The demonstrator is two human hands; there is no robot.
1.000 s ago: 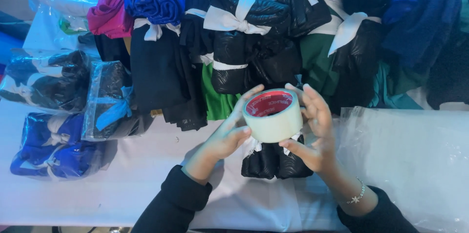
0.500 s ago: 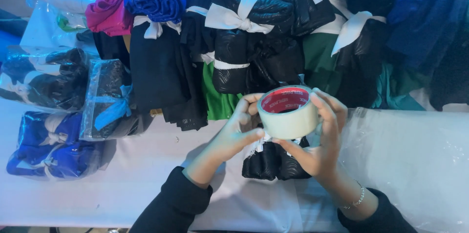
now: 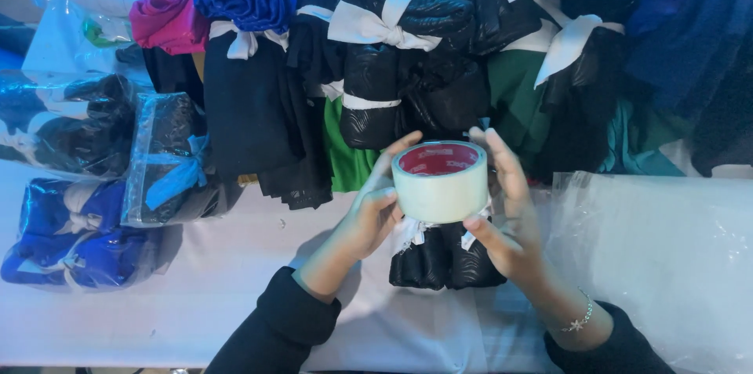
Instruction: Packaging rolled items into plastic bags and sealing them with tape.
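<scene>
Both my hands hold a roll of whitish packing tape (image 3: pixel 441 183) with a red inner core, raised above the white table (image 3: pixel 196 295). My left hand (image 3: pixel 369 213) grips its left side with fingers curled along the rim. My right hand (image 3: pixel 506 217) clasps the right side, thumb under the roll, a thin bracelet on the wrist. Directly beneath the roll lies a small black folded cloth bundle (image 3: pixel 443 256) tied with a white ribbon, partly hidden by the tape and my hands.
Rolled and folded garments tied with white ribbons (image 3: pixel 392 21) crowd the far half of the table: black, blue, pink, green. Several bundles wrapped in clear plastic (image 3: pixel 86 186) lie at the left. A clear plastic sheet (image 3: pixel 667 256) covers the table at the right.
The tape roll and both hands have shifted slightly right and up, with my fingers turning the roll.
</scene>
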